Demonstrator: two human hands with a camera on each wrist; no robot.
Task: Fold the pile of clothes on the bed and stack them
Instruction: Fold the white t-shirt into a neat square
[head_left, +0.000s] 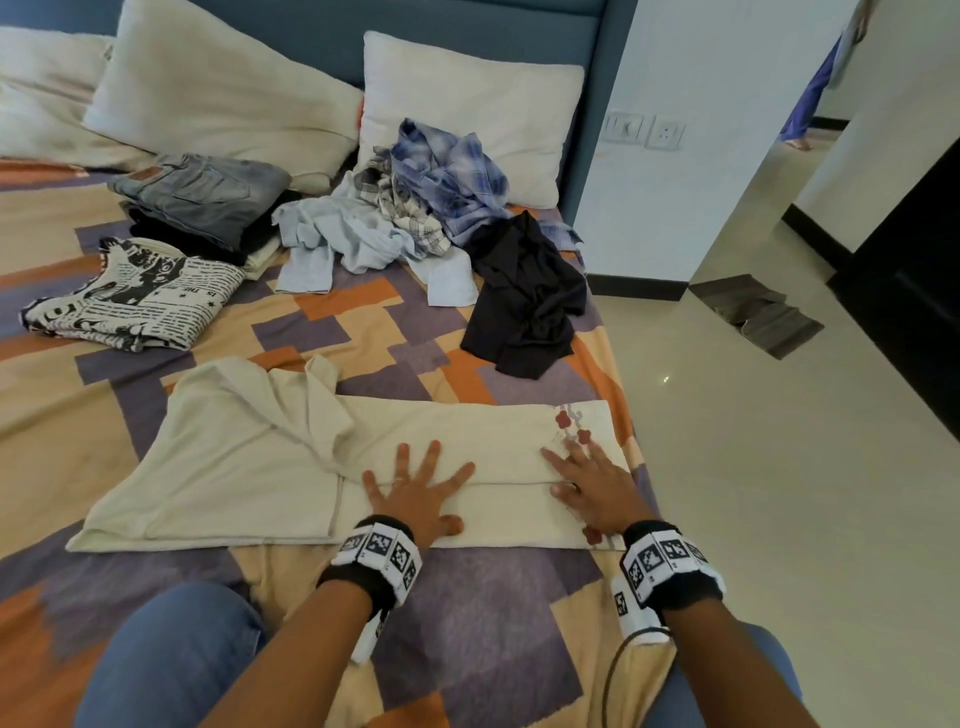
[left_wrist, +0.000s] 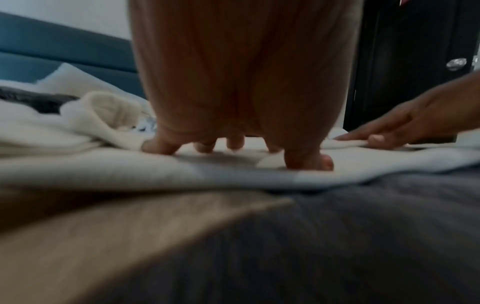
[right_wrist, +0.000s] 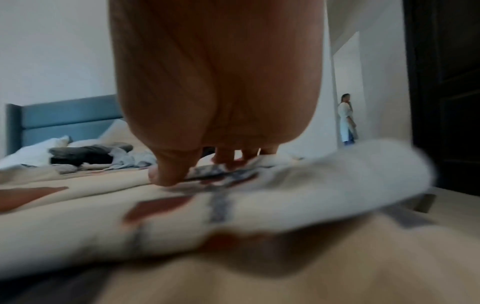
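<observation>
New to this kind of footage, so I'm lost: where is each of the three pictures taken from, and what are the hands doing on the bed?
No machine: a person works with bare hands. The wide picture comes from a head camera; the other two from cameras on each wrist. The left hand and right hand press flat, fingers spread, on a half-folded cream garment on the patterned bedspread. Neither grips anything. Behind lie folded jeans, a newsprint-patterned top and a heap of shirts.

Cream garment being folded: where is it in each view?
Head: cream garment lower centre, under left hand and right hand.
Left wrist: cream garment, a band across the middle, beneath the hand.
Right wrist: cream garment, foreground right of centre, red print showing.
Shared landmark: blue headboard.
</observation>
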